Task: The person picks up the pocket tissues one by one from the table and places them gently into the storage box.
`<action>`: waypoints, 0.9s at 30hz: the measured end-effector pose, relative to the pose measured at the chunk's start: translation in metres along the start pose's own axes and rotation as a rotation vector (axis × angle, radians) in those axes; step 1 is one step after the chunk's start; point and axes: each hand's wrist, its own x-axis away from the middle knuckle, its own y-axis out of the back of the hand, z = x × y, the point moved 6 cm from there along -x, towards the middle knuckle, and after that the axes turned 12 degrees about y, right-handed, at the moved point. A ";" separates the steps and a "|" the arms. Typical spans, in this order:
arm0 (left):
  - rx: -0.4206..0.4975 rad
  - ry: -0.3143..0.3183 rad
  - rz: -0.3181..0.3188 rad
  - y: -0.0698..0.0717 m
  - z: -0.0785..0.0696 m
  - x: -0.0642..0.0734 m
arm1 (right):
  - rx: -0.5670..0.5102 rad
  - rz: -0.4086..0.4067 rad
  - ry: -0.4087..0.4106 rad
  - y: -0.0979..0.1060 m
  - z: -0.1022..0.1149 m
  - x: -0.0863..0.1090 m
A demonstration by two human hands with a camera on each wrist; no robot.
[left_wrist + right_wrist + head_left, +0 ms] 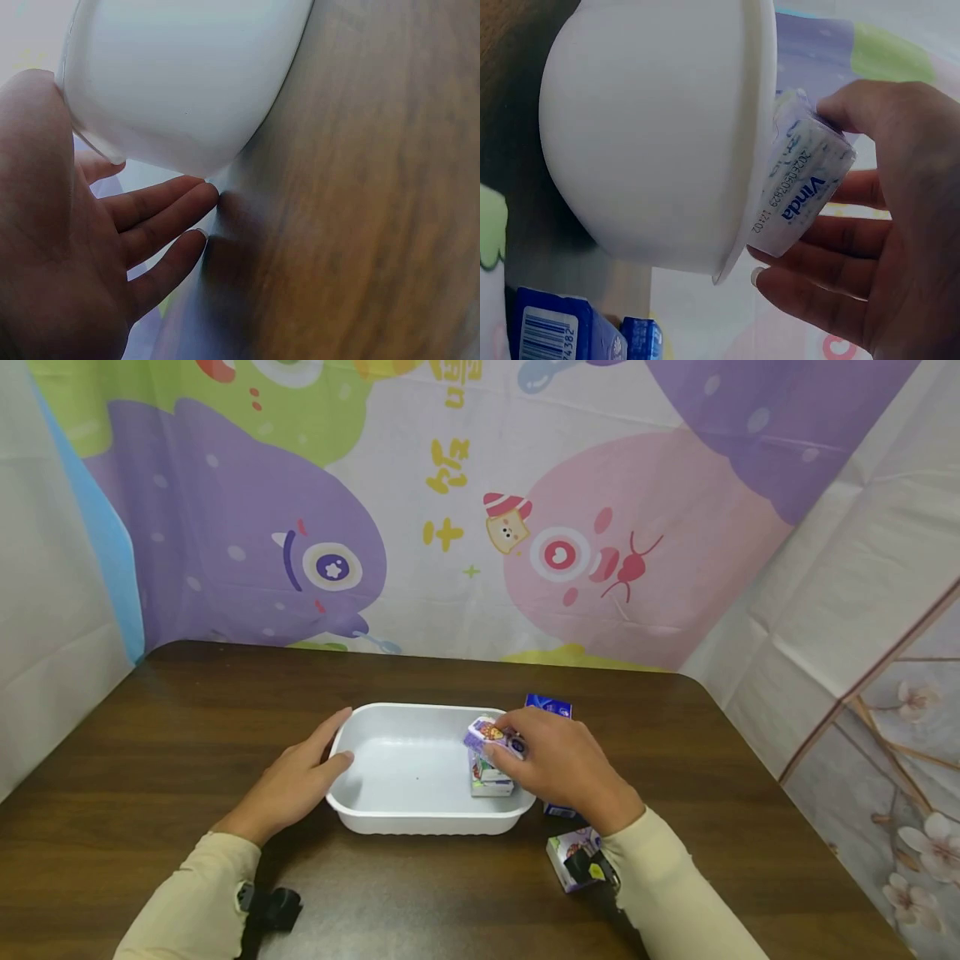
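A small Vinda tissue pack [802, 180] sits pinched between the thumb and fingers of a person's right hand [561, 756], held above the right end of a white tub [405, 768]. "Vinda" reads clearly on its end, in blue; the date-like stamp beside it (ending, it seems, in 17:02) is harder to make out. Other small packs [491, 787] lie below it inside the tub, partly hidden by the hand, and whether they touch the held one cannot be told. The left hand [291, 781], loosely spread, grasps nothing, its fingers extended against the tub's left end and its thumb at the rim. Just outside the right end are blue packs [550, 703], mostly covered by the right hand; one shows a barcode, cut off, with "74382" legible. A patterned pack [564, 864] lies nearer the person on the wooden table [420, 902], partly behind a wrist device [588, 866].
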 end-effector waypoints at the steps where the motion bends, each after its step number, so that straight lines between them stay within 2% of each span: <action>1: 0.000 -0.001 -0.001 0.000 0.000 0.000 | -0.006 0.002 0.016 0.000 0.001 0.000; 16: 0.002 -0.004 -0.002 -0.001 0.002 -0.002 | -0.060 -0.062 0.219 -0.003 0.026 -0.004; 27: -0.001 0.001 -0.006 0.000 0.001 -0.002 | -0.086 -0.028 0.280 -0.011 0.040 -0.006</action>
